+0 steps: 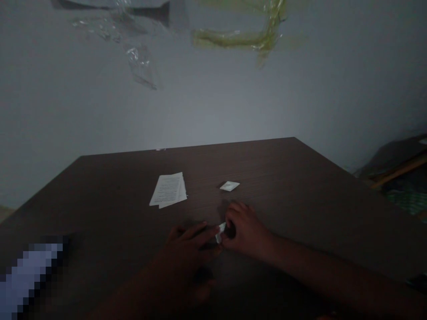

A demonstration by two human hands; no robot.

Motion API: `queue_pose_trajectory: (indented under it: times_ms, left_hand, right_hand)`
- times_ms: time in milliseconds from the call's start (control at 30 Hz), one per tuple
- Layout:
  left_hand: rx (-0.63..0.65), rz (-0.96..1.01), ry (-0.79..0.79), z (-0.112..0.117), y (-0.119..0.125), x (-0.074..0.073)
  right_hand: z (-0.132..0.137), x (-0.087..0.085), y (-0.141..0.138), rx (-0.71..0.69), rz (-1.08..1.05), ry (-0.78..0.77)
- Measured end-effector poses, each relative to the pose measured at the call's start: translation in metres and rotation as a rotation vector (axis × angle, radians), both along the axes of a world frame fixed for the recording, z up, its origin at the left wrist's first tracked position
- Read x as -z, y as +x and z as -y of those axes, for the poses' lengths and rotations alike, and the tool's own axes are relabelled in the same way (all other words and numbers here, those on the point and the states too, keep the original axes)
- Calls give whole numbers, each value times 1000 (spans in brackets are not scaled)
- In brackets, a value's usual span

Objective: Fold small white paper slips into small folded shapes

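Observation:
Both my hands meet low on a dark brown wooden table (300,186). My left hand (187,246) and my right hand (245,229) pinch a small white folded piece of paper (220,232) between their fingertips; most of it is hidden by the fingers. A small white folded square (229,186) lies on the table just beyond my right hand. A folded printed sheet of paper (168,190) lies further left, beyond my left hand.
A pale wall stands behind the table, with scraps of clear and yellowish tape (240,38) stuck near its top. A blurred-out patch (26,278) sits at the lower left. Wooden furniture and green fabric (402,178) show at the right edge.

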State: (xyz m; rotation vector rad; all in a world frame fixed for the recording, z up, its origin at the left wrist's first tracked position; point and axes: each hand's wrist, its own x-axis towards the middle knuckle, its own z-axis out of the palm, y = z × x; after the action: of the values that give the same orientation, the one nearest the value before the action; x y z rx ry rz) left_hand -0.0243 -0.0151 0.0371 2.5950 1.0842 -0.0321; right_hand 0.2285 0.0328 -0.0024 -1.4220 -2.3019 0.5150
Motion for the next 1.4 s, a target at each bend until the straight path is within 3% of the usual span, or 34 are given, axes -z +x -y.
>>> queue_pose_trajectory:
  times_ms: [233,600,700,933,1100,1267,1400]
  left_hand:
    - [-42,77,75,-2,1,10]
    - [-217,259,145,-18,14,44]
    - [-267,258,144,-17,12,43]
    - [-233,213,205,-12,12,27]
    - [-353,350,164,-14,15,26]
    - [-358,567,106,-18,22,26]
    - [-346,607,77,-15,27,28]
  right_hand:
    - [-18,-1,7,65,-56,7]
    - [-15,0,19,-4,-254,-65]
    - [-9,-3,17,-43,-263,-100]
    - [6,-4,14,-107,-310,-130]
    - [8,-4,12,-115,-367,-153]
    - [11,-3,9,-151,-495,-224]
    - [11,2,8,-166,-624,-290]
